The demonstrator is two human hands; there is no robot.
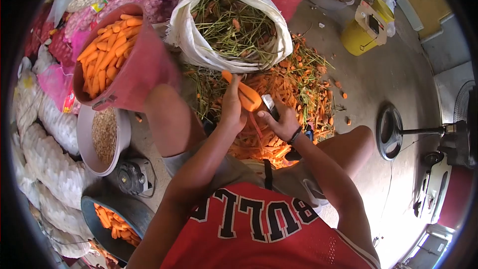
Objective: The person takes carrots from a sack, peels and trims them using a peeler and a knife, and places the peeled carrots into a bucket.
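My left hand [233,103] is closed around a large peeled carrot [249,97], its thick end pointing toward my right hand. My right hand [283,121] grips a silver metal peeler [268,102], which is close to the carrot's thick end; I cannot tell whether they touch. Below both hands, between my legs, spreads a heap of orange carrot peelings [294,89], mixed with green stalks. Just beyond the hands stands an open white sack [181,27] holding green stalks and trimmings.
At left, a red tub [154,65] holds peeled carrots. A pale basin [124,124] and a dark tub [137,211] with carrots sit below it. White sacks [52,154] line the left side. A yellow bucket [357,37] and a fan [460,124] stand at right.
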